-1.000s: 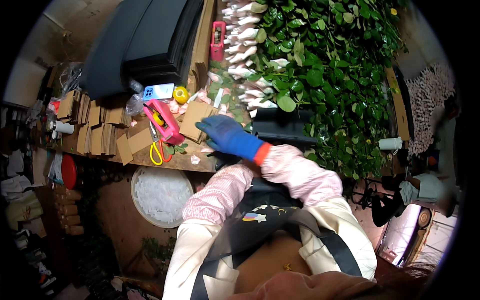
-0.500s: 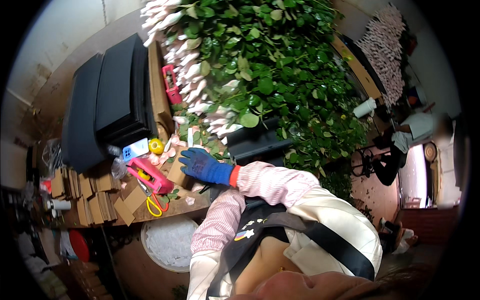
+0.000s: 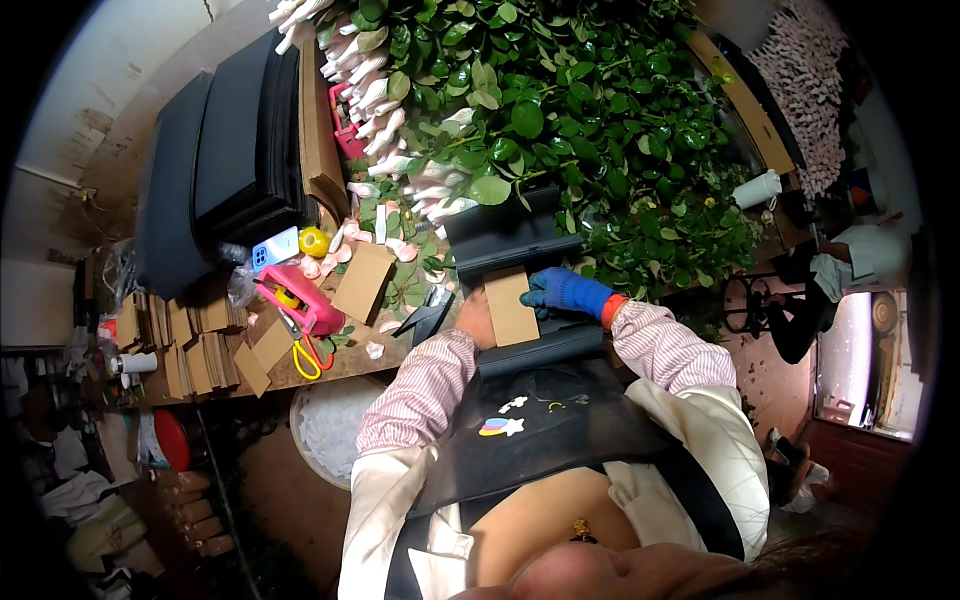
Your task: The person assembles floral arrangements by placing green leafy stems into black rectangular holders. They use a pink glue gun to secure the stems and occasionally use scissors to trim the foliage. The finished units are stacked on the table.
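A small flat piece of brown cardboard (image 3: 512,308) is held in front of my body, over a black sheet (image 3: 520,355) with raised, bent edges. My right hand (image 3: 566,291), in a blue knitted glove, has its fingers closed on the card's right edge. At the left edge is my bare left hand (image 3: 477,320), closed against the card, its fingertips partly hidden behind it. Left of that hand, a dark pointed object (image 3: 427,315) lies on the table. Just beyond the sheet are leafy green stems (image 3: 560,130) with pale, sleeve-covered flower heads (image 3: 375,110).
Another cardboard piece (image 3: 362,283) lies among petals on the left. Near it are a pink tape dispenser (image 3: 303,300), scissors (image 3: 306,358), a yellow tape roll (image 3: 313,241) and a phone (image 3: 275,249). Black sheets (image 3: 245,140) are stacked behind. A white bucket (image 3: 300,420) stands below the table edge.
My gloved right hand has moved right from the cardboard on the table. A cardboard piece is now between both hands over the black sheet, and my left hand has come into view.
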The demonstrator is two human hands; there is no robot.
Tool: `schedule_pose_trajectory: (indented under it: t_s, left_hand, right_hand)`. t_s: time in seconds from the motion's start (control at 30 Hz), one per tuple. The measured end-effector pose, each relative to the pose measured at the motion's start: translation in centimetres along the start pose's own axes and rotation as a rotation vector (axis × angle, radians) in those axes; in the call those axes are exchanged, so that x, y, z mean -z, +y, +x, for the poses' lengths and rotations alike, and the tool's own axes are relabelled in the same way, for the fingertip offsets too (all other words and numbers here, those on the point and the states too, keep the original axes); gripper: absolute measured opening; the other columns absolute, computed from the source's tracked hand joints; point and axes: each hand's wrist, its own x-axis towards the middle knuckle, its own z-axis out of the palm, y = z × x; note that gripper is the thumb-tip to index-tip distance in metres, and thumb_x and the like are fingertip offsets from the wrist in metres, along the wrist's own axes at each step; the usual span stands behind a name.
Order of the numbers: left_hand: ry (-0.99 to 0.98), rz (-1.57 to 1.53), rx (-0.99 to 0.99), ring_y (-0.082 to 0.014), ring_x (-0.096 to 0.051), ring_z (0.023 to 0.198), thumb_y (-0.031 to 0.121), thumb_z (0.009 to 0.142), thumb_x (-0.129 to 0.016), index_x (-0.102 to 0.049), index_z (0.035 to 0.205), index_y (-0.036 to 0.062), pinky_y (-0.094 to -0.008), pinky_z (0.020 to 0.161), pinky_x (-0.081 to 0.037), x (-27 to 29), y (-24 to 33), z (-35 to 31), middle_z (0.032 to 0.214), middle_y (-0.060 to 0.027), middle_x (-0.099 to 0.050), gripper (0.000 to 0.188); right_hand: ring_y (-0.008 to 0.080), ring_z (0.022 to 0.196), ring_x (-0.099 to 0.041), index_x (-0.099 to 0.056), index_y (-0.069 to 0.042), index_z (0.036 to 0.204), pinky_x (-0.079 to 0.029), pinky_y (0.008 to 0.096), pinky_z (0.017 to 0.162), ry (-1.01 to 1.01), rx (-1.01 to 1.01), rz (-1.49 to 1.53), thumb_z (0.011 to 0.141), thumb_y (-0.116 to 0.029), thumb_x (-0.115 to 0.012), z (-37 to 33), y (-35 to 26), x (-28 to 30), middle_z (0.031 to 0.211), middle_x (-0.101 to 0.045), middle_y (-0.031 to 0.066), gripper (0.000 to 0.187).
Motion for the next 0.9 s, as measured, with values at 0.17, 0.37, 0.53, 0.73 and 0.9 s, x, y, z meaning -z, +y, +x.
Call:
schedule_pose_trajectory:
  t_s: [0.17, 0.37, 0.53, 0.73, 0.9]
  left_hand:
    - [-0.132, 0.097, 0.011, -0.0371, -0.053, 0.136, 0.036, 0.092, -0.066, -0.062, 0.138, 0.007, -0.0507, 0.116, -0.038, 3.1, -0.2, -1.7, 0.147, -0.0156, -0.058, 0.054]
    - [0.127, 0.114, 0.131, -0.039, -0.058, 0.127, 0.018, 0.092, -0.072, -0.058, 0.14, 0.0024, -0.0477, 0.111, -0.046, 8.4, 0.8, -5.0, 0.145, -0.0182, -0.057, 0.052]
    - [0.048, -0.055, 0.041, -0.034, -0.069, 0.104, 0.006, 0.084, -0.074, -0.075, 0.112, 0.0065, -0.0414, 0.089, -0.058, 6.8, 2.8, -1.0, 0.115, -0.0129, -0.072, 0.028]
    - [0.025, -0.096, 0.091, -0.035, -0.067, 0.102, 0.014, 0.083, -0.079, -0.075, 0.1, 0.0035, -0.0436, 0.088, -0.057, 6.0, 4.3, -0.1, 0.109, -0.0134, -0.07, 0.021]
    - [0.046, -0.114, 0.112, -0.0372, -0.067, 0.103, 0.011, 0.083, -0.08, -0.075, 0.103, 0.0026, -0.0447, 0.088, -0.057, 5.9, 4.3, -0.2, 0.111, -0.0158, -0.07, 0.022]
  right_hand:
    - [0.0193, 0.071, -0.075, -0.073, -0.001, 0.096, -0.059, 0.0369, 0.071, -0.001, 0.031, -0.009, 0.097, -0.039, -0.071, 1.0, 0.3, -0.9, 0.08, -0.076, 0.0103, 0.037]
    - [0.0355, 0.086, -0.075, -0.075, -0.003, 0.101, -0.057, 0.0478, 0.087, 0.07, 0.054, -0.368, 0.094, -0.051, -0.064, 1.6, 0.3, -1.3, 0.089, -0.077, 0.0149, 0.049]
    - [0.0394, 0.092, -0.073, -0.078, -0.006, 0.099, -0.057, 0.0493, 0.086, 0.212, 0.147, -0.547, 0.093, -0.048, -0.066, 1.2, -0.1, -2.0, 0.099, -0.076, 0.0191, 0.044]
    - [0.0371, 0.096, -0.075, -0.081, -0.009, 0.099, -0.059, 0.0504, 0.083, 0.013, 0.173, -0.934, 0.081, -0.032, -0.071, -1.0, 0.3, -0.7, 0.102, -0.078, 0.0179, 0.031]
    - [0.0368, 0.1, -0.072, -0.078, -0.012, 0.106, -0.057, 0.0507, 0.088, -0.017, 0.102, -0.741, 0.082, -0.041, -0.073, -3.1, 0.4, 0.7, 0.107, -0.076, 0.0175, 0.037]
